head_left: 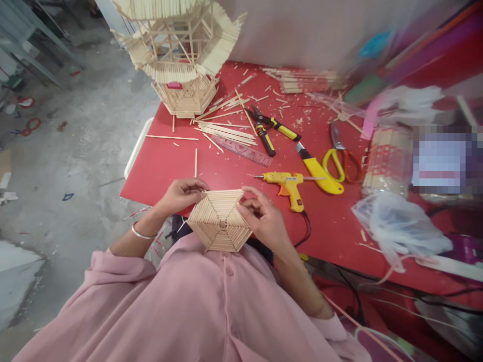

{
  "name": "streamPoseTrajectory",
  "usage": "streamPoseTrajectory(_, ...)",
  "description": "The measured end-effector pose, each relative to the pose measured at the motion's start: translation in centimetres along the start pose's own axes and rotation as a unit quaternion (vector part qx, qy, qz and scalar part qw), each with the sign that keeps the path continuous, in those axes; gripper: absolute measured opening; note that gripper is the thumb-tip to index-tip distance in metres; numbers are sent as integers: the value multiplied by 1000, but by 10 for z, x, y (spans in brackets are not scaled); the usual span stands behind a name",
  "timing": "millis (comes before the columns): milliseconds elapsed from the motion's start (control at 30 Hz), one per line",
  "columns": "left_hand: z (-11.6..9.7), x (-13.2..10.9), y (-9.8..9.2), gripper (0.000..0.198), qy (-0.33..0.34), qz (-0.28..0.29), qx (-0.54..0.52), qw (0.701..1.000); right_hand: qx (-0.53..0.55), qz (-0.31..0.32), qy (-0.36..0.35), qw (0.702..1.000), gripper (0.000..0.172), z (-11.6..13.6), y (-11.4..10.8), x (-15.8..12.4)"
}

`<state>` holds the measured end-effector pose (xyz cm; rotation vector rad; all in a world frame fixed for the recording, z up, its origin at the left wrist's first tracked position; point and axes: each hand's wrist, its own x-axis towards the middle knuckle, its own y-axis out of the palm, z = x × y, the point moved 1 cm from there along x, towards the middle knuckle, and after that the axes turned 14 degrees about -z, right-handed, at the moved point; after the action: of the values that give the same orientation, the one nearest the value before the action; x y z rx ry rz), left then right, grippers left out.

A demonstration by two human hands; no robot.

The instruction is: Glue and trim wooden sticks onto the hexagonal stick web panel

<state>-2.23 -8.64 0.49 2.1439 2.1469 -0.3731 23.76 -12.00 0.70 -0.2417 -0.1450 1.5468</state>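
Between my two hands is a hexagonal panel (221, 239) made of thin wooden sticks laid in rings, with a small hole at its middle. My left hand (184, 195) pinches its upper left corner. At the upper right edge, my right hand (264, 216) grips it with thumb and fingers. The panel is held tilted in front of my shirt, at the table's near edge. A yellow glue gun (285, 185) lies on the table just right of my right hand. One loose stick (195, 162) lies beyond my left hand.
A pagoda-like stick model (184, 65) stands at the table's back left. On the red table (226, 171) lie pliers (266, 133), a yellow utility knife (320, 173), scissors (339, 156), a clear ruler (245, 151), loose sticks (226, 131) and plastic bags (400, 226). A cord (307, 231) trails from the glue gun.
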Motion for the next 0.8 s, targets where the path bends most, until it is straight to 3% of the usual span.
streamPoseTrajectory(133,-3,-5,2,18,12,-34,6,999,1,0,1,1000,43,0,0,0)
streamPoseTrajectory(800,-1,-8,1,16,3,-54,-53,997,0,17,-12,1000,41,-2,5,4)
